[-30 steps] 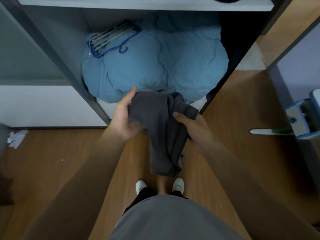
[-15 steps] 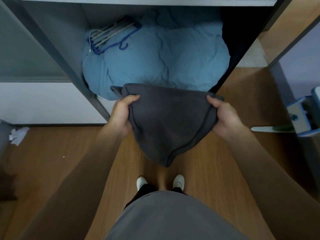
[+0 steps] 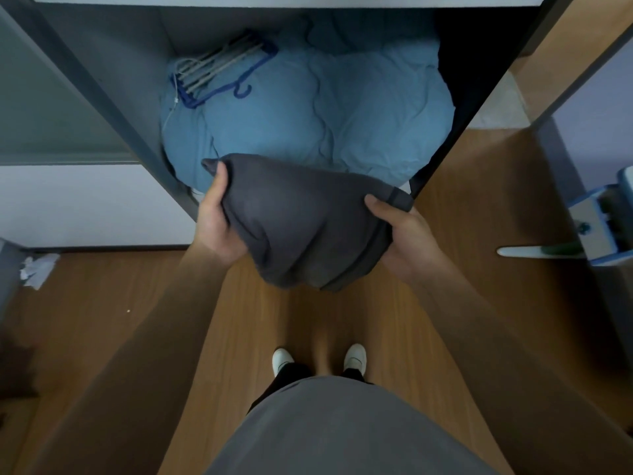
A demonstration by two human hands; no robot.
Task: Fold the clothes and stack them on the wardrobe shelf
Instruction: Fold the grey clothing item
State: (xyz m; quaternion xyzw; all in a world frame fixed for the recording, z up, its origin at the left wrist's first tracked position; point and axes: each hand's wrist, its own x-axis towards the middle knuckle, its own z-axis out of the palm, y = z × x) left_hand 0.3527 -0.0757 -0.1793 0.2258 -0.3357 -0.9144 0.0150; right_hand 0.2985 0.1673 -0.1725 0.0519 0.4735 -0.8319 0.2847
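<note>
A dark grey garment [image 3: 301, 221], folded over into a thick bundle, hangs in the air just in front of the open wardrobe. My left hand [image 3: 215, 221] grips its left edge, thumb on top near the upper corner. Its right edge, beside a darker hem band, is held by my right hand [image 3: 400, 234], thumb over the cloth and fingers underneath. The garment's lower part sags between my hands above the floor. The white wardrobe shelf [image 3: 274, 0] runs along the top of the view, mostly cut off.
A bulky blue duvet [image 3: 342, 111] fills the wardrobe's lower compartment, with a bunch of blue and grey hangers [image 3: 219, 73] on it. Grey wardrobe panels [image 3: 113, 108] flank the opening. Wood floor [image 3: 102, 320] lies below; crumpled paper [image 3: 37, 269] sits at left, a blue and white object [image 3: 596, 228] at right.
The garment went from hanging bunched between close hands to being spread wide, then doubled over into a thicker bundle. My hands moved apart and now sit lower on its sides.
</note>
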